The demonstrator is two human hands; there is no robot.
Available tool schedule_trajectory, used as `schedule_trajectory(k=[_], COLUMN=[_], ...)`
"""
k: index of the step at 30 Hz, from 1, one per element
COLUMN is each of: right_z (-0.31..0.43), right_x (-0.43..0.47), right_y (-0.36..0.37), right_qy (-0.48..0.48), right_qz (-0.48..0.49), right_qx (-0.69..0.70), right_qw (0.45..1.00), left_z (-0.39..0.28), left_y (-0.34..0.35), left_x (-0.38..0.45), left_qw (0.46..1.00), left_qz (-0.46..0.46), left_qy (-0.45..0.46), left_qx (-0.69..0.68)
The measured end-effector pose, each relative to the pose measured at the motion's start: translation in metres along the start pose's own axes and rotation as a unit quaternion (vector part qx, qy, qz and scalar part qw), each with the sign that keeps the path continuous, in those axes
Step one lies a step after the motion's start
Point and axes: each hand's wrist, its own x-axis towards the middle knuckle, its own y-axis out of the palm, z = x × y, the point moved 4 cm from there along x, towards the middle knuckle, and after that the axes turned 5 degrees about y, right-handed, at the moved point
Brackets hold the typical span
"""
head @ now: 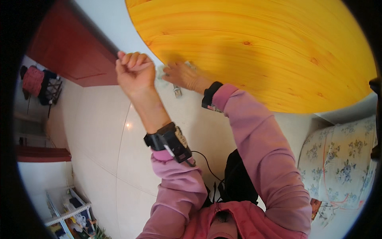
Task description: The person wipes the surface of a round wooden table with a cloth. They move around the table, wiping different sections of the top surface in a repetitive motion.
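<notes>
A round wooden tabletop in yellow, with knots and grain, fills the upper part of the head view. My right hand, slightly blurred, is at the tabletop's left edge on a pale cloth that shows around its fingers. Left of it, my left hand is raised with curled fingers and nothing visible in it. Both wrists wear black strapped devices. Just below my right hand a small metal fitting shows under the table edge; what it belongs to is not clear.
A dark red door stands at the upper left. A rolled floral mattress or quilt lies at the right. Shelving with assorted items is at the lower left. Clothes hang at the far left. Pale tiles cover the floor.
</notes>
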Motion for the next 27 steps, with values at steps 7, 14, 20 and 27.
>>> schedule_trajectory(k=[7, 14, 20, 27], right_z=[-0.011, -0.045, -0.083, -0.106], right_x=[-0.183, -0.383, -0.495, -0.566], right_y=[0.074, 0.049, -0.005, -0.096], right_qy=[-0.043, 0.033, 0.183, 0.621], right_qz=[0.197, 0.401, 0.486, 0.365], right_qx=[-0.07, -0.079, -0.212, 0.051], right_qw=[0.977, 0.912, 0.828, 0.692], left_z=[0.002, 0.026, 0.045, 0.076], left_y=[-0.004, -0.008, -0.016, -0.025], left_x=[-0.001, 0.006, 0.008, 0.008], left_qw=[0.999, 0.999, 0.998, 0.99], left_qz=[-0.03, -0.036, -0.04, -0.125], left_qy=[0.003, 0.01, -0.042, -0.056], left_qx=[-0.018, 0.031, 0.012, 0.025])
